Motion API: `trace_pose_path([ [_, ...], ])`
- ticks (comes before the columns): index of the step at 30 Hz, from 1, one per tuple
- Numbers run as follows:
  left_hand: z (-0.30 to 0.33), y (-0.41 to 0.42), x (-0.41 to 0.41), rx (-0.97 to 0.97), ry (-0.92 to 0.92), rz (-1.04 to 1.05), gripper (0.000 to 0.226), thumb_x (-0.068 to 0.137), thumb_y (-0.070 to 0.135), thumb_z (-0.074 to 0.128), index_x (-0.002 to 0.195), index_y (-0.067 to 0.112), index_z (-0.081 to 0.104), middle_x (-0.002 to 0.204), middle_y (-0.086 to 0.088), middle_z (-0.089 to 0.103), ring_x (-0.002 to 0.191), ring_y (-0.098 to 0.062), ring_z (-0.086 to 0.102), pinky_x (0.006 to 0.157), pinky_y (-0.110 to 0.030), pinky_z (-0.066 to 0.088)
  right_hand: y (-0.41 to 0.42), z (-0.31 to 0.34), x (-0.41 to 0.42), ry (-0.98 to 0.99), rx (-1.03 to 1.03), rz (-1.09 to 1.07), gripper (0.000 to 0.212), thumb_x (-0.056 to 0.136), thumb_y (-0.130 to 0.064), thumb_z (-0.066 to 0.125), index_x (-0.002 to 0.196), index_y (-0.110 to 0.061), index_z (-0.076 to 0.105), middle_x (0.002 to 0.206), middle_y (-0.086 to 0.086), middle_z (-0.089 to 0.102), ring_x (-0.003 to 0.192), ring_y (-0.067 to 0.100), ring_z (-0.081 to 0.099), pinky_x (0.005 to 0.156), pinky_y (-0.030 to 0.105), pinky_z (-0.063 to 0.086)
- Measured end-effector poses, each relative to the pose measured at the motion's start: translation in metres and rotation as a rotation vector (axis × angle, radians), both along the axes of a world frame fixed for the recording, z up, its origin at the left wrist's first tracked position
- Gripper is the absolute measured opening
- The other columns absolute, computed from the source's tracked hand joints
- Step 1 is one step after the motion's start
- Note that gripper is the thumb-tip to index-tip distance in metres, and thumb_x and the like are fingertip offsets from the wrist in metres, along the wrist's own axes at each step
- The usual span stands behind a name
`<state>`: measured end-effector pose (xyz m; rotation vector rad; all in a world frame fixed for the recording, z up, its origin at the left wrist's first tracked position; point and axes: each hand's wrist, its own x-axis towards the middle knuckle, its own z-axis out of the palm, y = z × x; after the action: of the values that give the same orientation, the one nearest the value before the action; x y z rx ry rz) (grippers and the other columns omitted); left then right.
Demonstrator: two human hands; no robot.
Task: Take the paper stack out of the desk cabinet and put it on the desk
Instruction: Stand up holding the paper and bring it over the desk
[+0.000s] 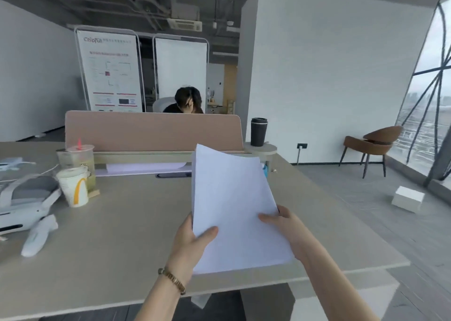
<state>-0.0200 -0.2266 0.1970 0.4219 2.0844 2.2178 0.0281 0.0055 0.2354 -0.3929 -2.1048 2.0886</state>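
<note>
Head view:
- Stack of plain white paper sheets [231, 208]: held in the air above the right part of the desk, tilted up, far edge curling; not yet resting on the surface.
- Left hand [192, 242]: closed on the stack's near left edge, thumb on the top sheet, fingers hidden underneath; beaded bracelet [172, 279] on the wrist.
- Right hand [283, 225]: closed on the stack's near right edge, thumb flat on top, fingers hidden beneath.
- Pale beige flat-topped desk [127, 223]: bare directly under and ahead of the stack.
- White paper cup with yellow arch logo [74, 186] and clear plastic drink cup with pink straw [80, 159]: standing together at the left, well apart from the stack.
- White headset with grey strap [22, 203] and white handheld controller [39, 235]: lying at the far left.
- Dark lidded tumbler [258, 131]: on a round shelf beside the tan divider panel [153, 130].
- Desk cabinet: not in view.
- Step in hand, as judged: the stack appears already out of the cabinet; the placing remains.
- Next move, as judged: lower the stack level onto the bare patch, then release both hands, keeping the sheets squared.
</note>
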Motion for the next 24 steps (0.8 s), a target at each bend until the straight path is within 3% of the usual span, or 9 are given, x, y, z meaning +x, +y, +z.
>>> trace_pose_path([
  [3, -0.002, 0.004, -0.014, -0.007, 0.004, -0.007, 0.038, 0.086, 0.013, 0.073, 0.120, 0.025, 0.062, 0.112, 0.010, 0.075, 0.105, -0.011, 0.071, 0.086, -0.031, 0.054, 0.005, -0.006, -0.013, 0.063, -0.006, 0.039, 0.048, 0.072, -0.017, 0.073, 0.119, -0.012, 0.063, 0.111, 0.006, 0.078, 0.100, 0.030, 0.075, 0.090, 0.049, 0.058],
  [6, 0.004, 0.005, -0.018, 0.053, -0.071, -0.044, 0.030, 0.094, 0.021, 0.064, 0.123, 0.025, 0.062, 0.116, 0.010, 0.074, 0.108, -0.010, 0.070, 0.092, -0.035, 0.054, 0.005, -0.009, -0.018, 0.119, 0.013, 0.013, 0.043, 0.073, -0.020, 0.072, 0.115, -0.017, 0.062, 0.113, 0.005, 0.077, 0.102, 0.030, 0.074, 0.093, 0.053, 0.057],
  [9, 0.012, 0.000, -0.029, 0.075, -0.200, -0.099, 0.026, 0.094, 0.018, 0.062, 0.120, 0.019, 0.067, 0.114, 0.002, 0.076, 0.106, -0.020, 0.071, 0.097, -0.045, 0.054, 0.008, -0.012, -0.023, 0.152, 0.024, 0.018, 0.044, 0.079, -0.019, 0.072, 0.121, -0.017, 0.060, 0.115, 0.004, 0.076, 0.102, 0.029, 0.075, 0.090, 0.053, 0.059],
  [13, 0.017, -0.003, -0.049, 0.061, -0.239, -0.120, 0.040, 0.074, 0.008, 0.073, 0.114, 0.007, 0.070, 0.112, -0.012, 0.076, 0.103, -0.031, 0.072, 0.098, -0.051, 0.052, 0.014, -0.015, -0.030, 0.197, 0.038, 0.017, 0.028, 0.091, -0.010, 0.069, 0.116, -0.017, 0.060, 0.110, 0.003, 0.077, 0.096, 0.027, 0.076, 0.074, 0.039, 0.062],
  [17, 0.012, 0.013, -0.064, 0.134, -0.215, -0.062, 0.029, 0.088, 0.005, 0.068, 0.117, 0.009, 0.067, 0.112, -0.010, 0.076, 0.102, -0.031, 0.073, 0.089, -0.047, 0.057, 0.020, -0.020, -0.042, 0.239, 0.058, 0.026, 0.020, 0.093, -0.008, 0.067, 0.110, -0.013, 0.058, 0.105, 0.005, 0.076, 0.093, 0.028, 0.076, 0.068, 0.035, 0.061],
  [22, -0.002, 0.033, -0.080, 0.083, -0.087, 0.090, 0.029, 0.089, 0.006, 0.068, 0.115, 0.020, 0.067, 0.109, 0.002, 0.077, 0.100, -0.019, 0.074, 0.088, -0.042, 0.057, 0.029, -0.035, -0.063, 0.288, 0.181, -0.009, 0.014, 0.094, -0.012, 0.064, 0.102, -0.020, 0.057, 0.106, 0.007, 0.070, 0.100, 0.031, 0.071, 0.083, 0.052, 0.060],
  [24, -0.007, 0.039, -0.083, 0.033, -0.040, 0.142, 0.026, 0.089, 0.010, 0.068, 0.111, 0.024, 0.068, 0.106, 0.007, 0.077, 0.097, -0.012, 0.073, 0.086, -0.037, 0.057, 0.032, -0.043, -0.070, 0.293, 0.247, -0.020, 0.016, 0.095, -0.011, 0.062, 0.103, -0.022, 0.054, 0.104, 0.000, 0.069, 0.102, 0.028, 0.068, 0.087, 0.049, 0.056],
])
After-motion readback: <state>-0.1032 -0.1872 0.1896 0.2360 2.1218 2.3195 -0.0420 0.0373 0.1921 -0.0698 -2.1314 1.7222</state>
